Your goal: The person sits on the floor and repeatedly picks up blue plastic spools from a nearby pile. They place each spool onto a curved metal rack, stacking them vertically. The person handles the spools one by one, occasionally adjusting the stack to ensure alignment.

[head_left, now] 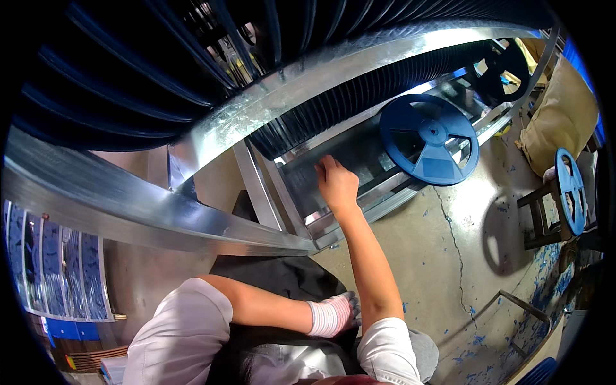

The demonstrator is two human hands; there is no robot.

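My right hand [338, 183] reaches over the dark lower shelf [308, 173] of a metal frame, its fingers curled together. Whatever they hold, if anything, is too small to make out. To its right, a blue spoked reel disc [432, 132] with cut-out openings rests tilted on the frame's lower rail. Just beyond the hand runs a row of dark ribbed discs [359, 93], packed edge to edge. My left hand is out of view.
A curved metal bar [250, 96] crosses above the hand, under large dark rims [128, 70]. A dark disc [504, 70] stands at the far right. Another blue disc [581, 192] leans by a wooden stool [542, 215]. Blue scraps litter the floor. My socked foot [333, 314] rests nearby.
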